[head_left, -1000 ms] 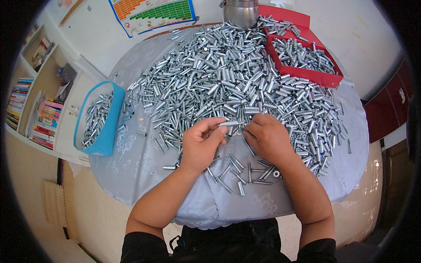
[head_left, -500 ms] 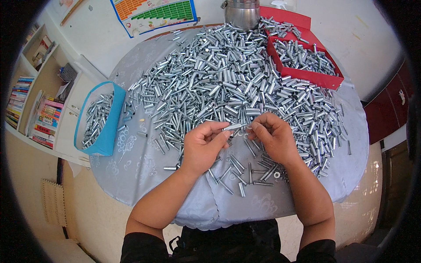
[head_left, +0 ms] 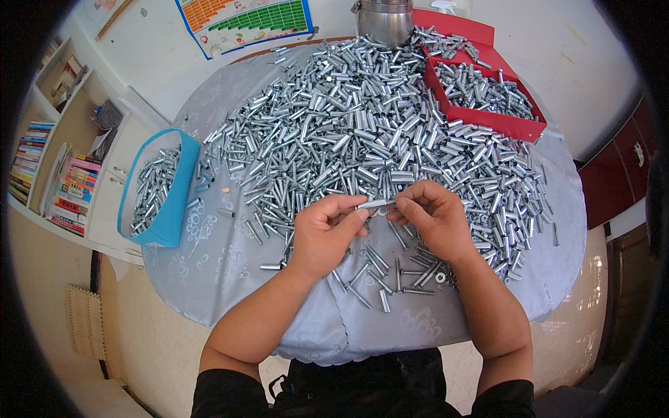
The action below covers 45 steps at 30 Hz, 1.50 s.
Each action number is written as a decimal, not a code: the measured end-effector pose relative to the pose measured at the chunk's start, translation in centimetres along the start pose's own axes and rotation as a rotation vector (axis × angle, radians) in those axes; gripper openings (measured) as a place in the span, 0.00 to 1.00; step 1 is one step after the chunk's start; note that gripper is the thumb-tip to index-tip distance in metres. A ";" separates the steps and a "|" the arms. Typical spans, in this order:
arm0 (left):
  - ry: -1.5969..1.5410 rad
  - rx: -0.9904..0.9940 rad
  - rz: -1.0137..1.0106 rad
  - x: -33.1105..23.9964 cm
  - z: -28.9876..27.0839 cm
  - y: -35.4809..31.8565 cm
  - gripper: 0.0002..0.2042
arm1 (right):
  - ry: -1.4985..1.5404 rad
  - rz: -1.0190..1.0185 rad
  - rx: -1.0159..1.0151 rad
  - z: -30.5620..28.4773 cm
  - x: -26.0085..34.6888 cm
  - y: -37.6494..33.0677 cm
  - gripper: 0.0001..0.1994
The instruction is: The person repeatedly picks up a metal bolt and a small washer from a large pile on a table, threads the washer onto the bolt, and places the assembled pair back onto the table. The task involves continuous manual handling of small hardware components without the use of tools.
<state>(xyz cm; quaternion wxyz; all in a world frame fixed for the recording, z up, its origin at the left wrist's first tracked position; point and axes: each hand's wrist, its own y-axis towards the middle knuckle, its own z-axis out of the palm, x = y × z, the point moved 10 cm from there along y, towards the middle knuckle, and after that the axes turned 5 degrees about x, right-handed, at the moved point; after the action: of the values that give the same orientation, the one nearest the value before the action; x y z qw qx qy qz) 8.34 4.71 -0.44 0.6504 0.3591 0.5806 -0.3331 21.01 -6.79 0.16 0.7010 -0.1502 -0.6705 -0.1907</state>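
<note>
Head view: the left hand (head_left: 326, 233) and the right hand (head_left: 433, 217) meet over the round table draped in a pale grey patterned cloth (head_left: 230, 279), each pinching one end of a short silvery metal tube (head_left: 376, 204) held level between the fingertips. Both hands are clenched on that one piece, the left from its left end, the right from its right. A second ago the hands sat slightly lower and closer to the person's body with the piece between them; now they have lifted a little toward the big heap of shiny metal tubes (head_left: 376, 132), and the right fingers have worked closer onto the tube's end. To my eye that means the fitting of this piece is in hand, not finished, since neither hand has let go.

Just nearer the person than the held tube lies a thin scatter of slim metal pins (head_left: 390, 268) and a small flat washer (head_left: 440, 278). Left of the heap, a blue open bin (head_left: 167, 209) hangs at the table's edge, holding tubes. Beyond the heap to the right sits a red shallow tray (head_left: 512, 125), also filled. A steel pot (head_left: 385, 21) stands at the heap's far edge.
</note>
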 end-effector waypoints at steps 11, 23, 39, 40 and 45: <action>-0.050 0.091 -0.053 0.2 1.0 0.2 0.10 | 0.013 0.031 -0.025 -0.4 0.4 -0.2 0.08; -0.142 0.058 -0.039 0.1 0.5 0.4 0.10 | -1.123 -0.324 0.067 0.0 4.1 -1.0 0.05; -0.108 0.045 -0.052 0.3 0.5 0.5 0.10 | -1.245 -0.262 0.077 0.7 2.9 -0.9 0.07; -0.107 0.044 -0.054 0.2 0.6 0.4 0.10 | -1.252 -0.263 0.072 0.9 2.9 -0.9 0.07; -0.100 0.055 -0.042 0.1 0.5 0.4 0.09 | -0.855 -0.285 -0.143 -1.0 4.5 -1.0 0.04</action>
<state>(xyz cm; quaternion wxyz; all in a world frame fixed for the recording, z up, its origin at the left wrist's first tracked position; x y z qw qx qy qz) 9.00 4.49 -0.49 0.6612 0.3478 0.5454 -0.3800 21.58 -8.41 4.59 0.3161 -0.1698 -0.8988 -0.2519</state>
